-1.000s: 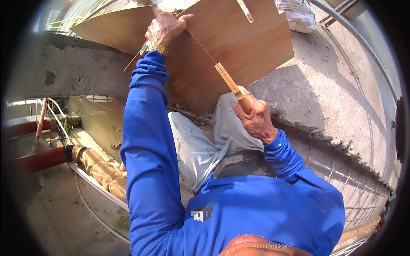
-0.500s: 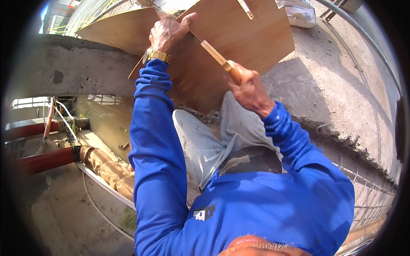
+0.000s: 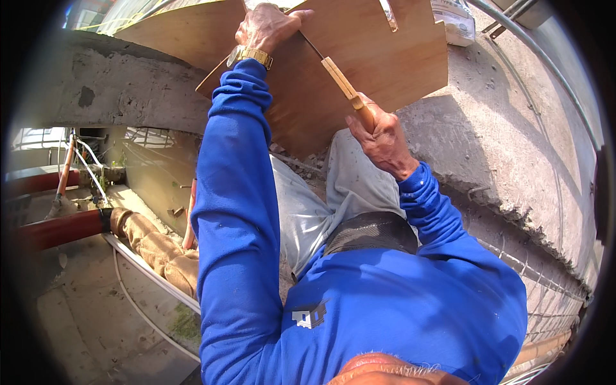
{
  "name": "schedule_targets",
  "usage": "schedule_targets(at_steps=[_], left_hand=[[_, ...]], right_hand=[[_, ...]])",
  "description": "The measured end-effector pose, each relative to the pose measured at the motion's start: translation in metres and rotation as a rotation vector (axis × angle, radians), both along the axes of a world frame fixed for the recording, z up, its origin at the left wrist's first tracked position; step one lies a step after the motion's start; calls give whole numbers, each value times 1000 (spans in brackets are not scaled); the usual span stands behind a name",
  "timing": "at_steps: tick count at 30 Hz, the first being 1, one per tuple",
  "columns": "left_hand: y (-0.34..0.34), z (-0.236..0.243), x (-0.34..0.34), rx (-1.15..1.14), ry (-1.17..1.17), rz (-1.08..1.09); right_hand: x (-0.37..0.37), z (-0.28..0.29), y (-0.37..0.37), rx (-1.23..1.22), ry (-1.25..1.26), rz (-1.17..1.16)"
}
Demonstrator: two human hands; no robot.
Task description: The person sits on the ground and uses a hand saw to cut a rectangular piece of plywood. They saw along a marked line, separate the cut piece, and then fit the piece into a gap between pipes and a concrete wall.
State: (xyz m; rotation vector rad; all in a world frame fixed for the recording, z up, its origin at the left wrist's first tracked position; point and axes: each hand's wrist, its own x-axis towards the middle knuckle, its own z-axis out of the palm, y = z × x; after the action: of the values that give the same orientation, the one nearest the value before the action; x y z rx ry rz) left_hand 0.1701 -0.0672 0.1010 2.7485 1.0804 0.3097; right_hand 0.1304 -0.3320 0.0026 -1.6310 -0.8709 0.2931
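My right hand point(image 3: 383, 136) is closed around the wooden handle of a handsaw point(image 3: 340, 77). Its thin dark blade, seen almost edge-on, runs up and left to a brown plywood sheet point(image 3: 366, 54). On the sheet, beside the blade, my left hand point(image 3: 268, 27) grips and steadies the wood, thumb stretched to the right; some fingertips are hidden. A gold watch is on that wrist. The sheet lies tilted in front of my knees, with a narrow notch in its far edge.
A concrete beam point(image 3: 138, 90) runs along the left. Below it are a red pipe point(image 3: 64, 229) and a pipe wrapped in brown cloth point(image 3: 154, 244). Rough concrete slab point(image 3: 507, 147) lies at the right, with a white bag point(image 3: 453, 22) and a metal rail point(image 3: 545, 54).
My right hand and the saw have shifted slightly right and down, toward me. In the picture my left hand and the plywood sit a little higher and further right.
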Motion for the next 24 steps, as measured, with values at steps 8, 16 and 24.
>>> schedule_targets(at_steps=[8,16,24], left_hand=[[-4,-5,-12,-51,-85,111],[19,-20,-10,48,-62,27],[40,-32,3,26,-54,48]], right_hand=[[-54,9,-122,-325,80,4],[-5,-18,-38,-88,-28,19],[-38,-7,-94,-101,-101,-18]])
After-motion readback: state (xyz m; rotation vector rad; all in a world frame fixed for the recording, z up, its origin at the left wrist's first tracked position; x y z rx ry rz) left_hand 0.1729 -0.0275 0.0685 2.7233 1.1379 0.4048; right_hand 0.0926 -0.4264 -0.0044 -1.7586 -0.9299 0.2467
